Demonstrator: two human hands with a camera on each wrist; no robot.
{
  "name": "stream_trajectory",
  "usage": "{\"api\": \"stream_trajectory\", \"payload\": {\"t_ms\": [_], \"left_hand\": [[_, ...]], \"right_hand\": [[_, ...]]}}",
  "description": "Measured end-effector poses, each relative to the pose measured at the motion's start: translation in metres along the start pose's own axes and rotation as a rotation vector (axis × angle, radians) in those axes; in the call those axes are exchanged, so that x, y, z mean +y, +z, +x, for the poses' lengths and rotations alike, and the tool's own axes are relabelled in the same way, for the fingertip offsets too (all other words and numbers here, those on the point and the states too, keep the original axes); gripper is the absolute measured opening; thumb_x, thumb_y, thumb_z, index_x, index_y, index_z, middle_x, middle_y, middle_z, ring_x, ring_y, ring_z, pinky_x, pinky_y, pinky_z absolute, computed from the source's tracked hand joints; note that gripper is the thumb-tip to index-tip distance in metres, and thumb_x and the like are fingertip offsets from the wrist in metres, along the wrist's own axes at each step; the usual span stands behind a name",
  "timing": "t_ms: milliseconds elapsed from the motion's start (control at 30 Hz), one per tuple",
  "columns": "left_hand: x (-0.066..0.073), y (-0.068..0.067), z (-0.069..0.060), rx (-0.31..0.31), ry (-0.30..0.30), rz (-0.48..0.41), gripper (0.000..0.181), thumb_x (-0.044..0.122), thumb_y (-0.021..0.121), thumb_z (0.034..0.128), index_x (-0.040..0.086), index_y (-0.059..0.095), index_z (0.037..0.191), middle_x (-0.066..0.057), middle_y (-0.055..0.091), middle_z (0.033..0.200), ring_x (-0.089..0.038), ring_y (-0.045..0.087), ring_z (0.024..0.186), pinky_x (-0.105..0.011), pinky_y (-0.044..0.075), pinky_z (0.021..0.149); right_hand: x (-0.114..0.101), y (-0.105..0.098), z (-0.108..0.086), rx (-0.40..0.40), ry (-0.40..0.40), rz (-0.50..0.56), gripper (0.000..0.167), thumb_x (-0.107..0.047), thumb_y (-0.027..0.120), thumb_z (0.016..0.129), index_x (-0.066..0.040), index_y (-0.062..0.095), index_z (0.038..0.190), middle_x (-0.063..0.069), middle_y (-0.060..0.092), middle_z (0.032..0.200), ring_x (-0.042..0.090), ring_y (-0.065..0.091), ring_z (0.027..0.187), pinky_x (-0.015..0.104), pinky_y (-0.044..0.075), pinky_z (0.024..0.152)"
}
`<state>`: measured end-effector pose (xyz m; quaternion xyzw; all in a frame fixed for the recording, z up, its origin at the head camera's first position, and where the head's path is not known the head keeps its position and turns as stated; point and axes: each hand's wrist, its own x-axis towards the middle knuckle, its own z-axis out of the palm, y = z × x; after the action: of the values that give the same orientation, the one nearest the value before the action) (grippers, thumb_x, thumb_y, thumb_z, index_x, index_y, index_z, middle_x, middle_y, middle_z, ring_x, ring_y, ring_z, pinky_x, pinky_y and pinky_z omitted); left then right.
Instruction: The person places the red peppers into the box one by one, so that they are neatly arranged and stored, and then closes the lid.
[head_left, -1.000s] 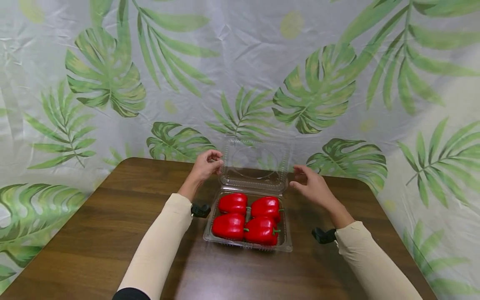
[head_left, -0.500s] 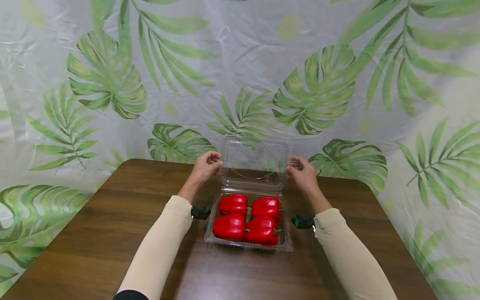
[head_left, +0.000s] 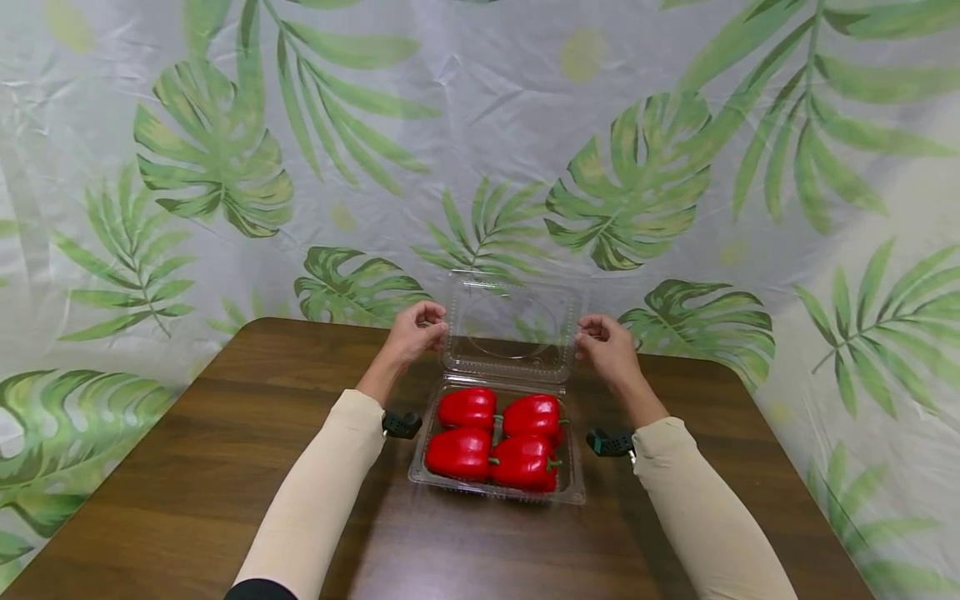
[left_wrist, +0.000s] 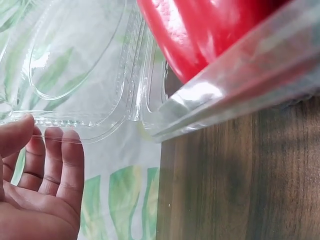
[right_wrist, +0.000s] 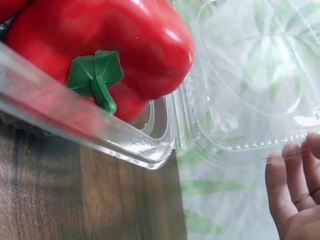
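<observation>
A clear plastic clamshell container (head_left: 572, 487) sits on the table with its hinged lid (head_left: 512, 325) raised at the back. Several red bell peppers (head_left: 459, 454) with green stems lie in its base, and one green stem (right_wrist: 97, 80) is close up in the right wrist view. At the lid's left edge, my left hand (head_left: 412, 335) pinches the rim between thumb and fingers. Opposite it, the right edge is pinched by my right hand (head_left: 611, 354). In the left wrist view the thumb (left_wrist: 17, 135) lies on one side of the rim, the fingertips behind it.
The container rests on a dark wooden table (head_left: 225, 450). Behind the table's far edge hangs a pale cloth (head_left: 495, 108) printed with green leaves, close behind the raised lid. A small black camera (head_left: 402, 424) is strapped on each wrist.
My right hand has moved left from beside the lid and taken hold of its right edge. The left hand stays at the left edge. The lid and peppers hardly move.
</observation>
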<state>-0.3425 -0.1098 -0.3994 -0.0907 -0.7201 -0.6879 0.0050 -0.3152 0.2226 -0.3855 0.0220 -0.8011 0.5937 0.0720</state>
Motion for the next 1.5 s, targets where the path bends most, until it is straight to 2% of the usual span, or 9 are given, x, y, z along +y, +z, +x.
{"api": "stream_trajectory", "payload": {"t_ms": [300, 467, 600, 767, 967, 1033, 1133, 1300, 1500], "left_hand": [[0.001, 0.003, -0.001, 0.005, 0.012, 0.058, 0.029, -0.002, 0.061, 0.0927, -0.01, 0.053, 0.12, 0.003, 0.054, 0.087, -0.01, 0.057, 0.07, -0.03, 0.055, 0.066], [0.013, 0.0, -0.005, -0.027, -0.004, 0.18, 0.029, 0.001, 0.059, 0.0947, -0.011, 0.052, 0.12, -0.001, 0.055, 0.092, -0.011, 0.057, 0.076, -0.029, 0.056, 0.07], [0.034, -0.007, -0.01, -0.134, -0.116, 0.247, 0.032, 0.016, 0.047, 0.1044, -0.007, 0.05, 0.126, -0.017, 0.058, 0.113, -0.03, 0.064, 0.1, -0.045, 0.056, 0.092], [0.062, -0.015, -0.015, -0.265, -0.277, 0.219, 0.075, 0.056, 0.019, 0.1045, -0.005, 0.043, 0.141, -0.028, 0.046, 0.144, -0.047, 0.05, 0.132, -0.056, 0.044, 0.109], [0.075, -0.013, -0.019, -0.267, -0.384, 0.164, 0.097, 0.074, 0.016, 0.095, -0.006, 0.04, 0.143, -0.031, 0.043, 0.147, -0.048, 0.047, 0.135, -0.056, 0.043, 0.111], [0.074, -0.011, -0.02, -0.245, -0.426, 0.145, 0.094, 0.072, 0.021, 0.0962, -0.007, 0.04, 0.143, -0.03, 0.043, 0.148, -0.047, 0.046, 0.136, -0.055, 0.041, 0.113], [0.072, -0.008, -0.022, -0.217, -0.461, 0.109, 0.091, 0.07, 0.026, 0.0973, -0.007, 0.039, 0.144, -0.03, 0.042, 0.149, -0.047, 0.043, 0.138, -0.054, 0.038, 0.115], [0.073, -0.005, -0.029, -0.247, -0.426, 0.112, 0.095, 0.073, 0.029, 0.0948, -0.008, 0.038, 0.144, -0.031, 0.042, 0.148, -0.047, 0.043, 0.138, -0.052, 0.042, 0.113], [0.076, -0.008, -0.039, -0.297, -0.412, 0.111, 0.088, 0.066, 0.026, 0.0988, -0.007, 0.032, 0.149, -0.031, 0.033, 0.155, -0.047, 0.035, 0.144, -0.054, 0.033, 0.119]], "right_hand": [[-0.002, -0.004, -0.005, 0.02, -0.035, -0.037, 0.028, -0.006, 0.059, 0.097, 0.006, 0.054, 0.123, 0.003, 0.06, 0.097, 0.004, 0.06, 0.079, 0.024, 0.059, 0.073], [-0.004, -0.004, -0.008, 0.028, -0.114, -0.118, 0.026, -0.008, 0.06, 0.097, 0.005, 0.056, 0.119, 0.011, 0.061, 0.102, 0.004, 0.06, 0.081, 0.02, 0.057, 0.072], [-0.006, -0.006, -0.012, 0.012, -0.17, -0.217, 0.022, -0.011, 0.06, 0.098, 0.002, 0.057, 0.116, 0.013, 0.061, 0.103, 0.011, 0.06, 0.086, 0.023, 0.055, 0.074], [-0.006, -0.012, -0.019, 0.023, -0.291, -0.373, 0.014, -0.012, 0.061, 0.097, -0.005, 0.058, 0.109, 0.013, 0.063, 0.101, 0.02, 0.059, 0.09, 0.03, 0.05, 0.078], [-0.004, -0.012, -0.026, 0.016, -0.412, -0.46, 0.012, -0.012, 0.061, 0.098, -0.004, 0.058, 0.106, 0.015, 0.068, 0.098, 0.028, 0.068, 0.088, 0.037, 0.056, 0.077], [-0.009, -0.013, -0.029, -0.042, -0.362, -0.454, 0.017, -0.02, 0.055, 0.102, -0.004, 0.058, 0.108, 0.017, 0.068, 0.101, 0.031, 0.069, 0.092, 0.04, 0.057, 0.078], [-0.021, -0.019, -0.031, -0.17, -0.202, -0.409, 0.046, -0.041, 0.037, 0.107, -0.002, 0.058, 0.117, 0.024, 0.065, 0.115, 0.04, 0.068, 0.104, 0.046, 0.057, 0.083], [-0.048, -0.034, -0.031, -0.373, 0.104, -0.313, 0.091, -0.07, 0.009, 0.097, -0.001, 0.044, 0.145, 0.032, 0.05, 0.143, 0.049, 0.054, 0.127, 0.058, 0.05, 0.099], [-0.063, -0.041, -0.032, -0.504, 0.269, -0.253, 0.106, -0.083, 0.006, 0.087, -0.005, 0.028, 0.156, 0.031, 0.039, 0.152, 0.051, 0.044, 0.136, 0.062, 0.043, 0.107]]}}
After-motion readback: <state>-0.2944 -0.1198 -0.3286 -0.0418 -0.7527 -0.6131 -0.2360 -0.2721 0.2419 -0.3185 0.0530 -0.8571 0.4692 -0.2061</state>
